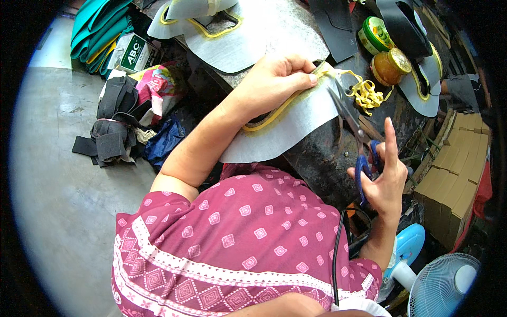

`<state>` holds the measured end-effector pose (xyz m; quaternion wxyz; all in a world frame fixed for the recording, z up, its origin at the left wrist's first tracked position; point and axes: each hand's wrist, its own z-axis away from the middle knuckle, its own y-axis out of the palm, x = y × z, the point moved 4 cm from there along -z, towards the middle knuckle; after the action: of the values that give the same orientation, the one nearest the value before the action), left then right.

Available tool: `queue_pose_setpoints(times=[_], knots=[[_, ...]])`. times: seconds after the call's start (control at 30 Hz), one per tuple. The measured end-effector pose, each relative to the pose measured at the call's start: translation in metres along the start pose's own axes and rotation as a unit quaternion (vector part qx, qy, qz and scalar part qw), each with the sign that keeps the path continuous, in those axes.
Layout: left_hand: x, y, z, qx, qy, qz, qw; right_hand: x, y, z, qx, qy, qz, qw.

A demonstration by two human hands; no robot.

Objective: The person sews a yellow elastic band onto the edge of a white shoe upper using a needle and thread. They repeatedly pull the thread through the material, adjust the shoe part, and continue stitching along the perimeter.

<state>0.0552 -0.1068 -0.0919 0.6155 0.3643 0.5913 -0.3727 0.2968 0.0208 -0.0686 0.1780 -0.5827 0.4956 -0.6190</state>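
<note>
Your left hand (274, 79) is closed in a pinch on the upper edge of a grey curved sheet piece (288, 124), thumb on top and fingers curled under, right where a yellow trim strip (274, 112) runs along its border. The piece slopes down from that grip toward your lap, resting on the dark workbench (327, 153). Your right hand (383, 182) holds the blue-handled scissors (355, 134) with fingers through the loops and the index finger pointing straight up; the blades reach up and to the left, their tips meeting the piece's edge just beside your left thumb. A tangle of yellow trimmings (367, 94) hangs off that corner, near an amber jar (390, 66) and a green tin (374, 35).
</note>
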Motion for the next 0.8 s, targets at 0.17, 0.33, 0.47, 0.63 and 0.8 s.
queue_pose_setpoints(times=[0.17,0.33,0.47,0.63,0.8], knots=[[0.009,0.002,0.0,0.027,-0.029,0.054,0.998,0.011,0.008,-0.019,-0.018,-0.06,0.003,0.998],[0.016,0.002,-0.002,0.076,-0.051,0.073,0.993,0.013,0.008,-0.022,-0.005,-0.109,0.075,0.991],[0.02,0.004,-0.001,0.069,-0.043,0.066,0.994,0.006,0.014,-0.022,0.059,-0.12,0.133,0.982],[0.012,0.003,0.003,0.056,-0.026,0.039,0.997,-0.001,0.022,-0.021,0.044,-0.063,-0.124,0.989],[-0.02,-0.033,0.031,-0.009,0.009,0.094,0.996,-0.032,-0.015,-0.01,-0.032,0.151,-0.308,0.939]])
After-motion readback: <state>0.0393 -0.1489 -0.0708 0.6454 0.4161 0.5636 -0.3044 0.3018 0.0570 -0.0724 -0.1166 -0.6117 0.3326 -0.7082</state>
